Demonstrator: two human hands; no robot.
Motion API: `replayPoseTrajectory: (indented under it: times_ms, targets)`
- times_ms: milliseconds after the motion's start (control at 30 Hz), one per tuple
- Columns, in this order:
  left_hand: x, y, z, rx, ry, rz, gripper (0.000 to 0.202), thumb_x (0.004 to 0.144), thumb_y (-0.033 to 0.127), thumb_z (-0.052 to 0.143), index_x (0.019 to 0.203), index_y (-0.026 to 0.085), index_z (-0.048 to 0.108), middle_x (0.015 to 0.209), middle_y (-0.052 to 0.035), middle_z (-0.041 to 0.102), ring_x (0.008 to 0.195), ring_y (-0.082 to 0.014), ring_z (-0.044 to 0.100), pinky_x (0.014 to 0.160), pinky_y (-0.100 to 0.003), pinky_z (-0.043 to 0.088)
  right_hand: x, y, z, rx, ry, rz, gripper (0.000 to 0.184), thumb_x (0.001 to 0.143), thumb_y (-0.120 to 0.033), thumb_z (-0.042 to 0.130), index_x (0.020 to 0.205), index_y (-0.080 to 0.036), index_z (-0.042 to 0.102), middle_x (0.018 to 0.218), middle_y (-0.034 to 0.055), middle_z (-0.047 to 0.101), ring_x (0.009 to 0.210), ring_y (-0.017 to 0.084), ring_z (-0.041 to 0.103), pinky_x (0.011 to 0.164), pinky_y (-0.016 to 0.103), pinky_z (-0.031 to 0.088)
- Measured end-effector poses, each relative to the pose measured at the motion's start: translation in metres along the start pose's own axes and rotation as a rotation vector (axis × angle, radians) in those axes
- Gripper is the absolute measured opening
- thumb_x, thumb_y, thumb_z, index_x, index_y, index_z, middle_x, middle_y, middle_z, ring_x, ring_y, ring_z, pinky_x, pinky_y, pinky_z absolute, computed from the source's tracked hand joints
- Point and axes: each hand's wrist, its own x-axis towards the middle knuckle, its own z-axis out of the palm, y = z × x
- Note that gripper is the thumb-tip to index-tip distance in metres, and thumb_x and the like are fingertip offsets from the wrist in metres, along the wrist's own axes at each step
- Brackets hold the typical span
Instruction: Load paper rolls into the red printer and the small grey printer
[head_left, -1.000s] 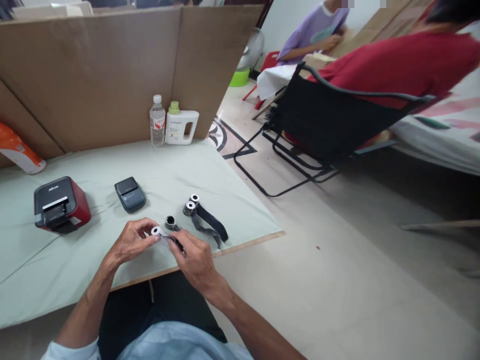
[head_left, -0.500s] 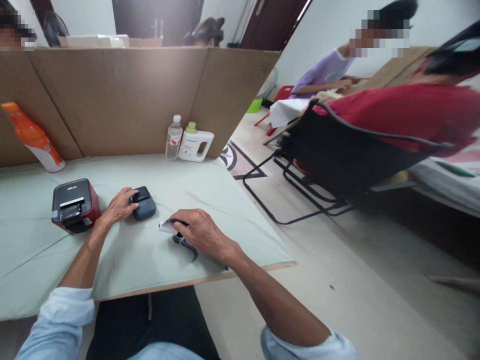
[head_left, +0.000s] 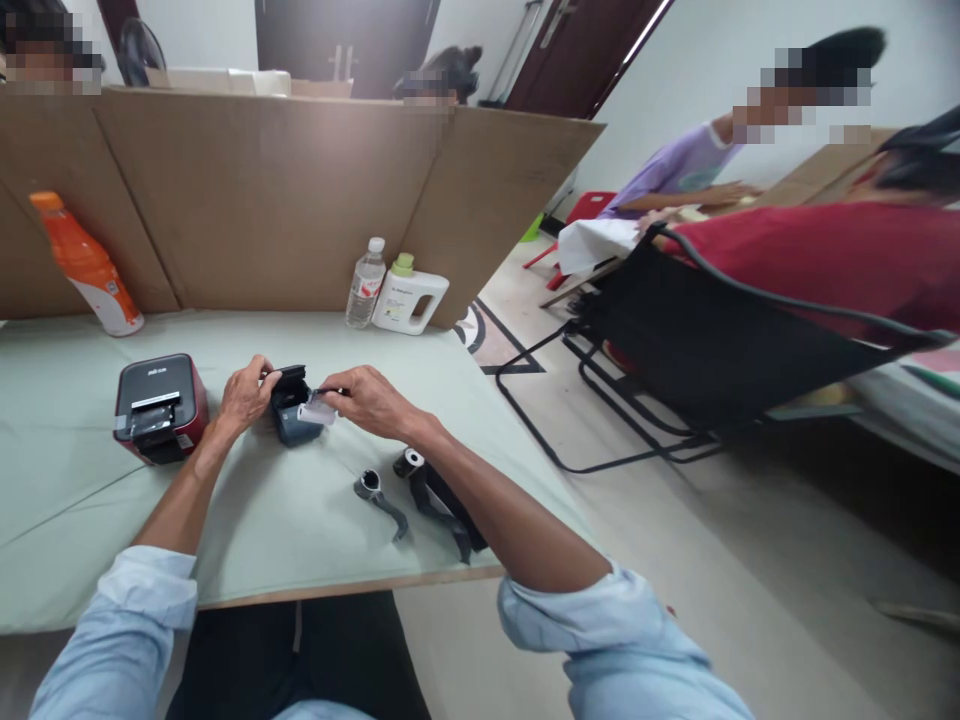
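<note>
White roll (head_left: 319, 411) hung at the front right of a small dark device (head_left: 298, 430), close over its open body, though whether the two touched could not be told; the right hand (head_left: 371, 400) had its thumb and fingers drawn nearly together on the roll's upper edge; the left hand (head_left: 246, 397), half curled, rested its fingertips against the left side of the device's raised lid (head_left: 289, 378), and whether it gripped the lid could not be told; nearer the table's front edge lay a hollow roll (head_left: 367, 484) with a dark strip trailing from it, and beside that a dark-wrapped roll (head_left: 411, 460), near the right forearm; to the left stood a red-and-black machine (head_left: 159, 405); behind, along a cardboard panel (head_left: 285, 200), stood an orange bottle (head_left: 90, 270), a clear bottle (head_left: 366, 285) and a white jug (head_left: 412, 300), the last two side by side.
</note>
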Motion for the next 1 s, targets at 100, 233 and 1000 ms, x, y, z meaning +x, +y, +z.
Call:
replayPoseTrajectory:
  times_ms: [100,233,1000]
  targets:
    - [0.008,0.003,0.002,-0.055,0.102,-0.013,0.016,0.093,0.035,0.056,0.094,0.023,0.065,0.097,-0.0074,0.077,0.094,-0.0231,0.072,0.091,-0.035,0.053,0.022,0.006,0.003,-0.017,-0.011,0.006,0.025,0.092,-0.016,0.055,0.086,-0.018,0.079,0.069,-0.0007,0.065,0.066,0.013,0.048,0.065,0.026,0.031]
    - [0.013,0.004,0.007,-0.183,0.140,-0.041,0.017,0.091,0.034,0.056,0.089,0.020,0.066,0.096,-0.0066,0.077,0.092,-0.0201,0.071,0.090,-0.032,0.055,0.047,0.015,0.008,-0.055,-0.028,0.011,0.025,0.093,-0.018,0.055,0.087,-0.017,0.080,0.069,-0.0007,0.064,0.065,0.013,0.047,0.064,0.025,0.030]
    - [-0.006,-0.034,0.025,-0.054,0.030,0.186,0.025,0.085,0.039,0.074,0.103,0.022,0.078,0.152,-0.0117,0.054,0.138,-0.0334,0.056,0.118,-0.051,0.048,0.072,0.003,0.021,-0.327,-0.164,0.002,0.032,0.101,-0.023,0.053,0.120,-0.022,0.079,0.112,0.0082,0.080,0.101,0.021,0.070,0.080,0.027,0.040]
